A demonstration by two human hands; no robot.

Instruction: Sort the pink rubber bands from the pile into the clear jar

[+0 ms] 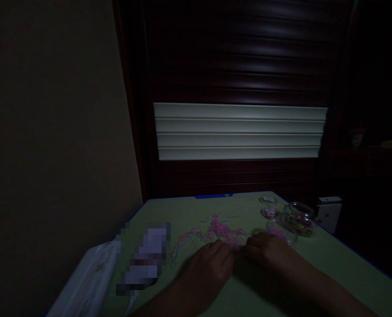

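Note:
A loose pile of small pink pieces lies on the pale green table, with thin pale and coloured bands trailing to its left. At the pile's near edge, my left hand has its fingers curled together, and what they hold is too dark and small to name. My right hand is just right of it, fingers bent and pressed together, also at the pile's edge. Beside the right hand is a clear container with pink pieces in it. Behind that, a clear jar holds several coloured bands.
Two round clear lids lie near the table's back right. At the left are a pixelated flat object with a cable and a white box-like object. A wall rises on the left; dark slatted panels stand behind the table.

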